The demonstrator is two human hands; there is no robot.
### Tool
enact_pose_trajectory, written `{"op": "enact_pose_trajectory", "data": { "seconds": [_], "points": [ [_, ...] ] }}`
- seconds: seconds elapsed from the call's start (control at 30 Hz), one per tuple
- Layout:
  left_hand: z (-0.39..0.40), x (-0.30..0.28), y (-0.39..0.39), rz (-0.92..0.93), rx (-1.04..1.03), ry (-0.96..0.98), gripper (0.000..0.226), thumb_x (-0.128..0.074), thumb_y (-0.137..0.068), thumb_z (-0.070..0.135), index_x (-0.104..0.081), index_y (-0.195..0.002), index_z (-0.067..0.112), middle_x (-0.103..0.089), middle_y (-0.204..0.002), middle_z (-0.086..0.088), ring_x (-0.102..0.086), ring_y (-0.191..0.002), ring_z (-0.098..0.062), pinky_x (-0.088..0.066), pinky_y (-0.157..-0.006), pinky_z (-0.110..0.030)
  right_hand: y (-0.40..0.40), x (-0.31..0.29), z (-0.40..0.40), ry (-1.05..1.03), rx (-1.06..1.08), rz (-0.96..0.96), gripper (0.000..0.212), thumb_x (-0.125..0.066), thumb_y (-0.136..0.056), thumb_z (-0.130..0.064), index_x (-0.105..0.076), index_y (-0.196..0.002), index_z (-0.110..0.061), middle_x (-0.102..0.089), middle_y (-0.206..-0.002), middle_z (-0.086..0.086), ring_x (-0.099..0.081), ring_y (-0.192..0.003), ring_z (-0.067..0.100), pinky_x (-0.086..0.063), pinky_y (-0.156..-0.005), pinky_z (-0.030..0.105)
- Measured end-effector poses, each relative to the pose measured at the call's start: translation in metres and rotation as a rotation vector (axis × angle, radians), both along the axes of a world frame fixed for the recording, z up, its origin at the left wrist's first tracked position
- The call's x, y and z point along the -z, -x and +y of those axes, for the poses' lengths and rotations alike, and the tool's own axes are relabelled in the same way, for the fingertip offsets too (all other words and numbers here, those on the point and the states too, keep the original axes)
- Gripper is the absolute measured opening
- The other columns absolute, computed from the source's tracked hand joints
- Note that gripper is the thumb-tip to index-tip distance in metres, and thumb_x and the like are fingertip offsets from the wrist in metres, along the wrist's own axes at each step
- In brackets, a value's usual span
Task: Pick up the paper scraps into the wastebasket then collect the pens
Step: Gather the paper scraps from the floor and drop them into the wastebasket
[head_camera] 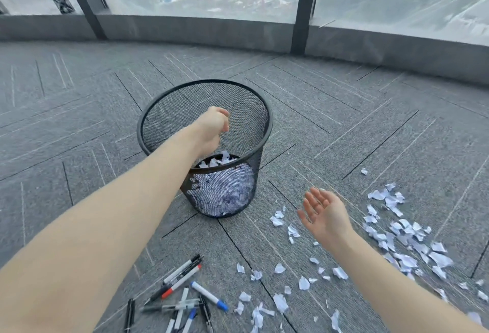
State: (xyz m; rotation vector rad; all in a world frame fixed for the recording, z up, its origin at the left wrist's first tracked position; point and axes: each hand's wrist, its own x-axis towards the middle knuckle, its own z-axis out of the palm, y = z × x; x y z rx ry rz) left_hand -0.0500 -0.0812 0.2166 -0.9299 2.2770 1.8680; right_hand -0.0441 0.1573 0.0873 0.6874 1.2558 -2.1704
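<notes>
- Scrap step: left hand, fingers curled, over the wastebasket; whether it holds paper, I cannot tell.
- Right hand spread, empty.
- Next: gather paper scraps lying right; pens near, untouched.

left hand fingers curled from view; pens cut off below

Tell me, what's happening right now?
Left hand over wastebasket, empty. Right hand open. Paper scraps remain on carpet; pens untouched.
</notes>
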Motion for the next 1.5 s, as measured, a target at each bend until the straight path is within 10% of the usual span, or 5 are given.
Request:
{"op": "enact_pose_trajectory", "data": {
  "seconds": [0.4, 0.6, 0.87, 1.27, 1.5],
  "points": [
    [0.099, 0.008, -0.007, 0.809, 0.479, 0.863, 0.026, -0.042, -0.080, -0.008, -0.059, -0.096, 0.003, -0.058, -0.096, -0.008, -0.054, -0.087, -0.024, -0.046, -0.074, -0.033, 0.000, 0.020, 0.015, -0.087, -0.002, -0.052, 0.017, -0.046, -0.094, -0.022, -0.058, -0.104, -0.015, -0.059, -0.104, 0.001, -0.056, -0.091, 0.015, -0.045, -0.085, 0.037],
    [0.176, 0.118, -0.011, 0.070, 1.300, 1.127, 0.045, -0.048, -0.084, 0.003, -0.047, -0.129, 0.008, -0.043, -0.137, -0.011, -0.043, -0.125, -0.028, -0.036, -0.102, -0.041, 0.022, 0.059, 0.071, -0.321, 0.103, -0.023, 0.027, -0.039, -0.093, -0.003, -0.056, -0.114, -0.009, -0.059, -0.093, 0.002, -0.054, -0.085, 0.013, -0.044, -0.068, 0.027],
    [0.211, 0.210, 0.021, -0.456, 1.194, 1.236, 0.071, -0.040, -0.093, 0.016, 0.004, -0.148, 0.008, 0.003, -0.157, -0.010, -0.006, -0.144, -0.027, 0.005, -0.112, -0.055, 0.074, 0.078, 0.173, -1.108, -0.162, 0.330, 0.039, -0.031, -0.088, 0.004, -0.053, -0.112, -0.017, -0.052, -0.122, 0.002, -0.052, -0.083, 0.020, -0.042, -0.062, 0.029],
    [0.196, 0.210, 0.043, -0.495, 1.448, 1.271, 0.076, -0.040, -0.091, 0.007, 0.010, -0.148, 0.014, 0.009, -0.157, -0.003, -0.010, -0.144, -0.019, 0.011, -0.112, -0.050, 0.217, 0.118, 0.130, -1.576, -0.987, 0.768, 0.066, -0.038, -0.083, 0.004, -0.025, -0.145, -0.015, -0.020, -0.154, 0.000, -0.014, -0.142, 0.022, -0.008, -0.116, 0.047],
    [0.195, 0.211, 0.041, -0.482, 1.444, 1.273, 0.074, -0.036, -0.093, 0.008, 0.014, -0.146, 0.013, 0.011, -0.156, -0.005, -0.003, -0.145, -0.021, 0.010, -0.115, -0.047, 0.150, 0.122, 0.151, -1.597, -0.470, 0.904, 0.031, -0.044, -0.083, 0.001, -0.069, -0.093, -0.014, -0.064, -0.104, 0.004, -0.057, -0.093, 0.025, -0.036, -0.084, 0.036]
  ]
}}
